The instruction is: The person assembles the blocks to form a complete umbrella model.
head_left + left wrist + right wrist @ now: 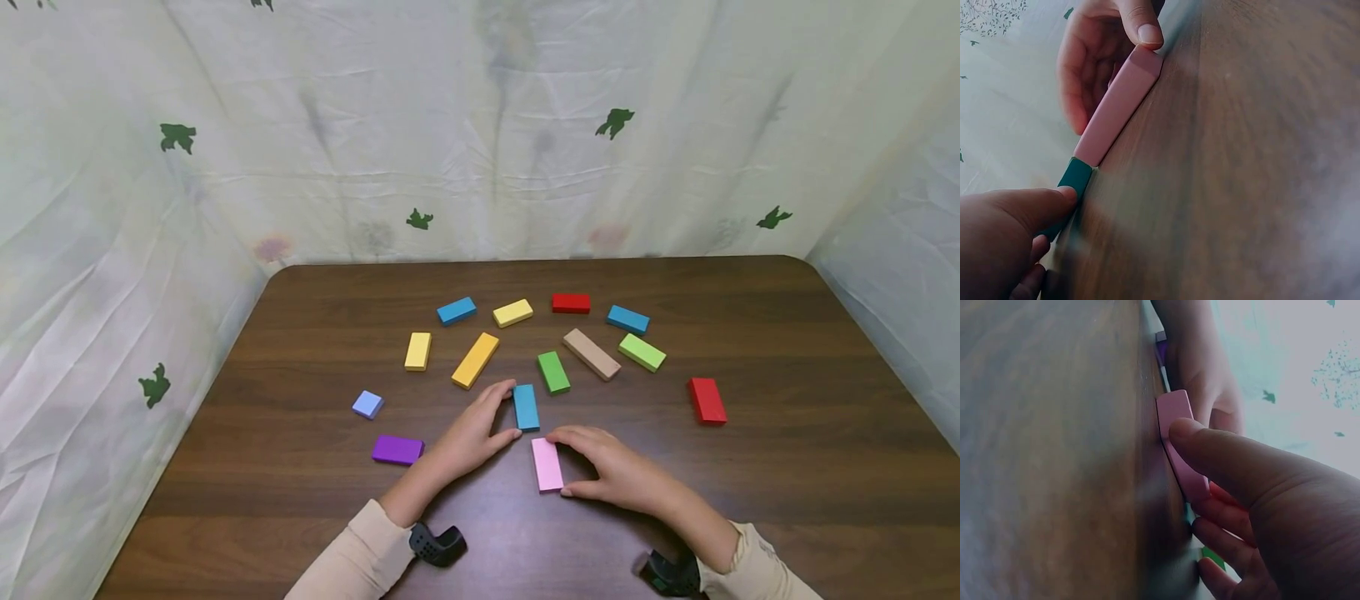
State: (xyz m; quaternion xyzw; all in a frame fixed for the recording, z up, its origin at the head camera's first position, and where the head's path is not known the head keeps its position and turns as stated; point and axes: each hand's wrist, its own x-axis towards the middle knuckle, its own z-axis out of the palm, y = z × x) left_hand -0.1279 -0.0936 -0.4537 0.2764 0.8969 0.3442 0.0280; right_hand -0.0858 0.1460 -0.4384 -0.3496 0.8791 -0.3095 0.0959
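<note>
In the head view, my left hand (468,437) pinches a blue block (527,407) lengthwise, fingertips at its far end and thumb at its near end. My right hand (618,473) holds a pink block (547,465) in the same way, between fingers and thumb. Both blocks lie flat on the brown table. The far end of the pink block sits close to the near end of the blue one; in the left wrist view, the pink block (1119,109) and the teal-looking blue block (1077,177) appear end to end. Just beyond the blue block lies a green block (553,372).
A purple block (397,450) and a small light-blue block (367,405) lie left of my left hand. Across the far table are an orange block (476,361), a tan block (592,355) and several others. A red block (707,402) lies to the right.
</note>
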